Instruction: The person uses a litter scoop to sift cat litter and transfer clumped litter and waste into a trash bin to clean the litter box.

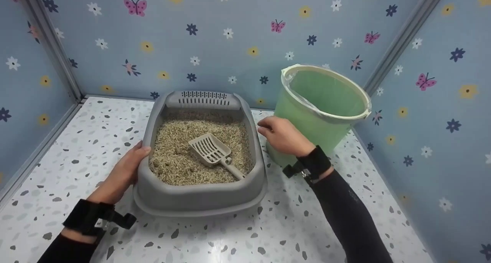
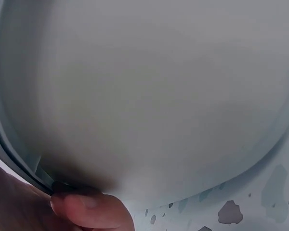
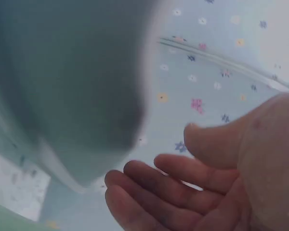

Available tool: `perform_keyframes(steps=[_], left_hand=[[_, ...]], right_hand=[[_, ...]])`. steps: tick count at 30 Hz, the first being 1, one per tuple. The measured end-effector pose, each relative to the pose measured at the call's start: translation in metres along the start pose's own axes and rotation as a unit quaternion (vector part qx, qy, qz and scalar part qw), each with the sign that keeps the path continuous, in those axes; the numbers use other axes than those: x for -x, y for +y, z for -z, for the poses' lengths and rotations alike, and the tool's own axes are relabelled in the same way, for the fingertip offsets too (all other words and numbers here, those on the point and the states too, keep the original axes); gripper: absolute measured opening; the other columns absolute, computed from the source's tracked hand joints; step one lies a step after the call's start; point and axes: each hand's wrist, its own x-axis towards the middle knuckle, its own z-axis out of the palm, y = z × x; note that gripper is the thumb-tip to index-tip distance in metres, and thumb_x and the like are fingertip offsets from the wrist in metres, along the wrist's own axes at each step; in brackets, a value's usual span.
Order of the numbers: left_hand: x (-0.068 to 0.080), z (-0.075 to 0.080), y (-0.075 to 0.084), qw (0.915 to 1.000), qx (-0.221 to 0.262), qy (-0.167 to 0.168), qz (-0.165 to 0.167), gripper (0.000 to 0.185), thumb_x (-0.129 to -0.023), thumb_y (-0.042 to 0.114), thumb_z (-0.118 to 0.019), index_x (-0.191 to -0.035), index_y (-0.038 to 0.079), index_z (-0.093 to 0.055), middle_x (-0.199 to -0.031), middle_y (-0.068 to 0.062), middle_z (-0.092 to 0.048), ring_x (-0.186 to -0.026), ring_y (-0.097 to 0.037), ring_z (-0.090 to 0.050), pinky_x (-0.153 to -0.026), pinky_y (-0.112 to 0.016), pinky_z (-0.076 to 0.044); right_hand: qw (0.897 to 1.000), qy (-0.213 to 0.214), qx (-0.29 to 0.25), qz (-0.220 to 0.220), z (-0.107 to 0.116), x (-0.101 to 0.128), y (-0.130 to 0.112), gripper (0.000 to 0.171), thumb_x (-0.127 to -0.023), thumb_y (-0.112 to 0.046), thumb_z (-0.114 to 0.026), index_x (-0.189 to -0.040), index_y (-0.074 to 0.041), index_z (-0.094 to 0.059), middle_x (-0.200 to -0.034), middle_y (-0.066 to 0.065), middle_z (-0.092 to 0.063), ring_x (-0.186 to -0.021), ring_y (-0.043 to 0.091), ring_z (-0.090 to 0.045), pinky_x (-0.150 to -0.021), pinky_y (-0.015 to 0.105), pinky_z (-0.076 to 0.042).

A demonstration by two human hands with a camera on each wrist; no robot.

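Note:
A grey litter box (image 1: 203, 197) filled with tan pellet litter (image 1: 172, 151) stands on the speckled surface. On the litter lies a beige slotted litter scoop (image 1: 211, 149), its handle toward the box's near right corner. At the box's left side my left hand (image 1: 124, 171) grips the rim, thumb on top; the left wrist view shows fingertips (image 2: 94, 209) at the box's edge. My right hand (image 1: 285, 136) hovers beside the right rim, in front of the bucket. In the right wrist view its loosely bent fingers (image 3: 159, 192) and thumb stand apart with nothing between them.
A pale green bucket (image 1: 333, 136) with a cream rim and a clear liner stands at the back right, close to the litter box. Blue walls (image 1: 238, 40) patterned with flowers and butterflies enclose the back and both sides of the speckled surface (image 1: 96, 140).

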Motion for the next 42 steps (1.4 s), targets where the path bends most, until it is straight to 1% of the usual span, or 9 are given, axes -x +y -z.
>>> perform_keyframes(steps=[3,7,11,14,19,24,29,37,42], left_hand=[[0.001,0.000,0.001,1.0000,0.004,-0.001,-0.003,0.086,-0.116,0.062,-0.038,-0.180,0.017,-0.002,-0.180,-0.027,-0.020,-0.153,-0.043,-0.041,-0.105,-0.035,-0.050],[0.003,0.001,0.004,1.0000,-0.008,-0.001,-0.002,0.086,-0.116,0.063,-0.038,-0.180,0.014,-0.008,-0.174,-0.028,-0.033,-0.144,-0.039,-0.052,-0.099,-0.033,-0.053],[0.005,0.003,0.012,0.9983,-0.055,0.006,0.017,0.084,-0.116,0.067,-0.038,-0.173,0.006,-0.030,-0.121,-0.021,-0.067,-0.091,-0.023,-0.068,-0.073,-0.032,-0.055],[0.009,0.007,0.020,0.9946,-0.095,-0.011,0.038,0.079,-0.115,0.069,-0.036,-0.159,0.004,-0.046,-0.093,-0.007,-0.059,-0.070,-0.018,-0.053,-0.060,-0.032,-0.047],[0.024,0.010,0.044,0.9801,-0.172,-0.069,0.072,0.093,-0.115,0.071,-0.030,-0.168,-0.005,-0.029,-0.120,-0.026,-0.063,-0.096,-0.029,-0.059,-0.067,-0.038,-0.053],[0.036,0.005,0.062,0.9678,-0.209,-0.102,0.097,0.101,-0.114,0.072,-0.035,-0.175,-0.003,-0.006,-0.158,-0.040,-0.045,-0.116,-0.035,-0.062,-0.073,-0.047,-0.059],[0.037,0.001,0.063,0.9718,-0.177,-0.118,0.102,0.097,-0.114,0.067,-0.044,-0.174,-0.004,-0.016,-0.150,-0.030,-0.057,-0.116,-0.033,-0.063,-0.076,-0.048,-0.058],[0.036,0.002,0.060,0.9735,-0.161,-0.146,0.072,0.098,-0.112,0.055,-0.059,-0.172,-0.006,-0.012,-0.153,-0.036,-0.051,-0.119,-0.039,-0.062,-0.072,-0.053,-0.062],[0.036,0.002,0.059,0.9737,-0.176,-0.132,0.057,0.092,-0.112,0.054,-0.060,-0.170,-0.006,-0.022,-0.140,-0.027,-0.061,-0.105,-0.033,-0.062,-0.068,-0.044,-0.058]], right_hand=[[0.999,0.021,-0.017,-0.029,-0.016,0.007,0.014,0.028,-0.115,-0.016,-0.061,-0.130,0.003,-0.075,-0.122,0.018,-0.076,-0.111,0.033,-0.072,-0.102,0.052,-0.057],[0.996,0.037,-0.035,-0.069,-0.038,0.011,0.027,0.026,-0.116,-0.017,-0.059,-0.119,0.002,-0.076,-0.106,0.014,-0.074,-0.097,0.030,-0.071,-0.093,0.049,-0.058],[0.988,0.054,-0.080,-0.117,-0.063,0.012,0.038,0.027,-0.118,-0.018,-0.054,-0.109,-0.001,-0.074,-0.090,0.010,-0.069,-0.080,0.022,-0.066,-0.077,0.042,-0.057],[0.982,0.076,-0.098,-0.139,-0.083,0.011,0.048,0.028,-0.118,-0.016,-0.052,-0.112,0.000,-0.075,-0.092,0.011,-0.070,-0.081,0.023,-0.067,-0.076,0.042,-0.058],[0.976,0.092,-0.119,-0.159,-0.097,0.007,0.053,0.033,-0.117,-0.018,-0.049,-0.109,0.002,-0.075,-0.090,0.010,-0.069,-0.079,0.025,-0.066,-0.072,0.040,-0.056],[0.959,0.098,-0.176,-0.199,-0.110,0.002,0.065,0.036,-0.118,-0.025,-0.050,-0.103,-0.003,-0.075,-0.082,0.005,-0.064,-0.065,0.018,-0.060,-0.058,0.031,-0.049],[0.948,0.114,-0.208,-0.213,-0.119,0.001,0.076,0.035,-0.117,-0.031,-0.053,-0.107,-0.007,-0.077,-0.085,0.005,-0.067,-0.069,0.019,-0.063,-0.058,0.030,-0.050],[0.924,0.112,-0.281,-0.236,-0.122,0.001,0.076,0.033,-0.117,-0.031,-0.054,-0.109,-0.007,-0.075,-0.082,0.005,-0.064,-0.059,0.015,-0.057,-0.048,0.027,-0.045],[0.927,0.121,-0.279,-0.220,-0.126,0.002,0.079,0.034,-0.117,-0.031,-0.054,-0.117,-0.006,-0.077,-0.090,0.007,-0.069,-0.067,0.016,-0.062,-0.053,0.027,-0.048]])
